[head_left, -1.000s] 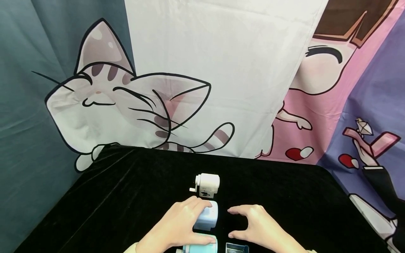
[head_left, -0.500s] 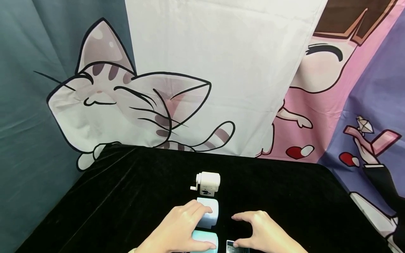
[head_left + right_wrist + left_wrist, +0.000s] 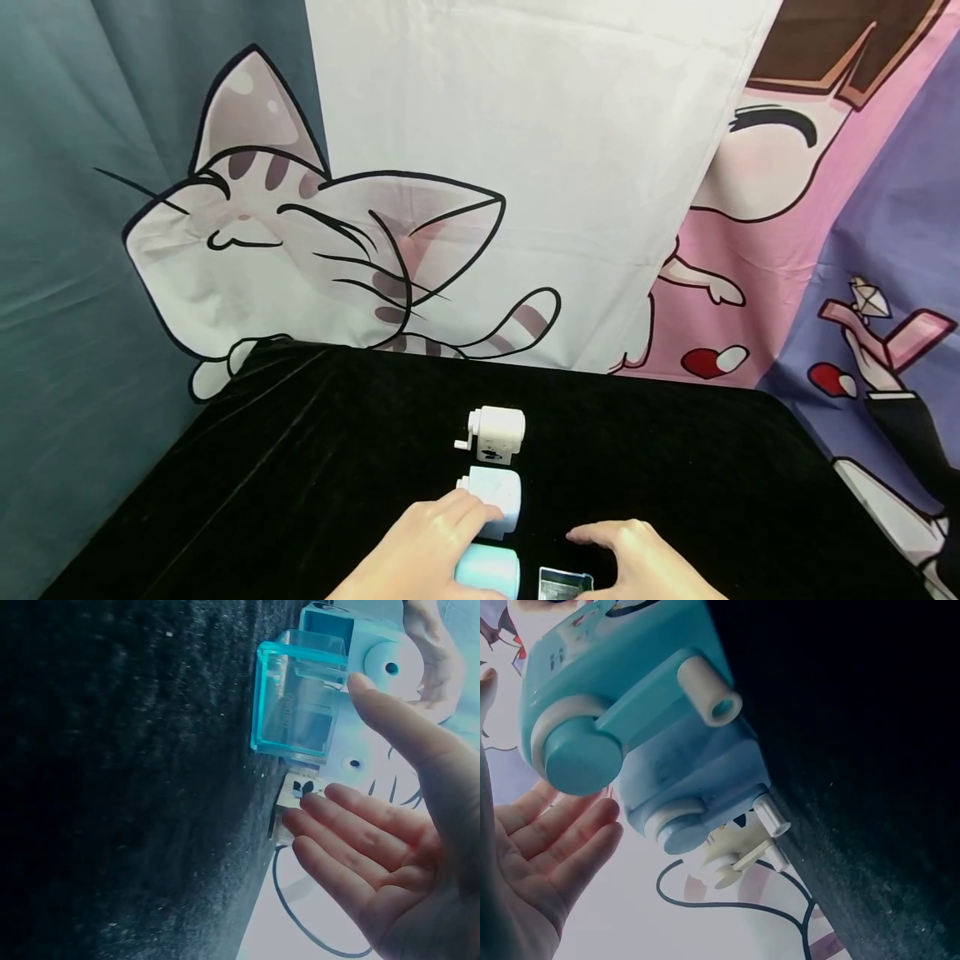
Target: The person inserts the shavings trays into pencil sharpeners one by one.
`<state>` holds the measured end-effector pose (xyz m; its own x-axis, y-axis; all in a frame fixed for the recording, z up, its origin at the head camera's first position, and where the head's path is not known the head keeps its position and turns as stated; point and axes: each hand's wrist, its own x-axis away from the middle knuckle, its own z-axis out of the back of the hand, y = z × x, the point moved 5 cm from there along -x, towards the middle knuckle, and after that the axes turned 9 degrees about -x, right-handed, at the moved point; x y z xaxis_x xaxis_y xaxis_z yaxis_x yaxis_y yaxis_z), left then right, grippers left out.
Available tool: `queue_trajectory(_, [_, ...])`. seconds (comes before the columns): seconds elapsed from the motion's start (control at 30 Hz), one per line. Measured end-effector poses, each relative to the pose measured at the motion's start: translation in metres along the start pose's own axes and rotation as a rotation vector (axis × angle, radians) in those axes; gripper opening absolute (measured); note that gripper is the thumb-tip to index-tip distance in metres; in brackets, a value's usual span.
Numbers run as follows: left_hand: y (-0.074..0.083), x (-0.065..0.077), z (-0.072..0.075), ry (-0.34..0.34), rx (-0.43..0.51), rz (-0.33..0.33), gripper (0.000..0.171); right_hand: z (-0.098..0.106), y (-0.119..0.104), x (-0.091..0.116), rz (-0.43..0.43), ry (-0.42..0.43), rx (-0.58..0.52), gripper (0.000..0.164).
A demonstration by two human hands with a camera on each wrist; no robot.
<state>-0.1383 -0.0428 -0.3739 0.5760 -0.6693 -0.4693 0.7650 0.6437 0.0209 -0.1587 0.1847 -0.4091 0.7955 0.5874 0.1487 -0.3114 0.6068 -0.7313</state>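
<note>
Three crank pencil sharpeners stand in a row on the black cloth: a teal one (image 3: 491, 569) nearest, a light blue one (image 3: 501, 493) behind it, and a white one (image 3: 501, 428) farthest. My left hand (image 3: 423, 548) reaches over the teal sharpener, fingers extended and curved; the left wrist view shows the teal sharpener's crank (image 3: 649, 697) facing the camera. Whether that hand touches it, I cannot tell. A clear drawer (image 3: 296, 712) with a teal rim lies just right of the teal sharpener. Beside it, my right hand (image 3: 641, 562) holds nothing, its thumb close to the drawer.
Black velvety cloth (image 3: 675, 467) covers the table and stretches to both sides of the row. Behind it hangs a printed curtain (image 3: 555, 167) with a cartoon cat and a figure.
My right hand has drawn back toward me and slightly to the right. My left hand has slid back a little, uncovering more of the light blue sharpener.
</note>
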Motion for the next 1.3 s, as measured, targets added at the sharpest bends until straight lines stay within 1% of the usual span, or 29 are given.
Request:
queue_trajectory(0.07, [0.000,0.000,-0.003,-0.041,0.014,0.012,0.056,0.000,0.003,0.001,-0.015,-0.005,-0.007,0.059])
queue_trajectory(0.23, [-0.001,0.002,-0.012,-0.136,0.065,0.035,0.055,-0.002,0.008,0.004,-0.020,-0.022,-0.029,0.059])
queue_trajectory(0.4, [0.001,0.003,-0.020,-0.186,0.056,0.030,0.057,-0.002,0.009,0.005,-0.013,-0.025,-0.012,0.057])
queue_trajectory(0.53, [0.003,0.003,-0.023,-0.181,0.029,0.002,0.060,0.001,0.009,0.007,-0.011,-0.033,0.003,0.053])
queue_trajectory(0.73, [0.004,0.003,-0.027,-0.160,0.007,-0.021,0.060,0.001,0.014,0.009,0.007,-0.069,-0.034,0.056])
queue_trajectory(0.83, [0.004,0.004,-0.029,-0.162,0.017,-0.017,0.060,-0.001,0.017,0.009,0.006,-0.075,-0.029,0.054])
queue_trajectory(0.9, [0.004,0.004,-0.030,-0.167,0.025,-0.014,0.060,-0.003,0.020,0.009,-0.010,-0.087,-0.038,0.053])
queue_trajectory(1.07, [0.003,0.004,-0.031,-0.201,0.049,0.004,0.057,-0.009,0.025,0.008,-0.037,-0.127,-0.085,0.049])
queue_trajectory(1.3, [0.004,0.005,-0.031,-0.207,0.069,0.003,0.053,-0.014,0.023,0.006,0.018,-0.140,-0.113,0.045])
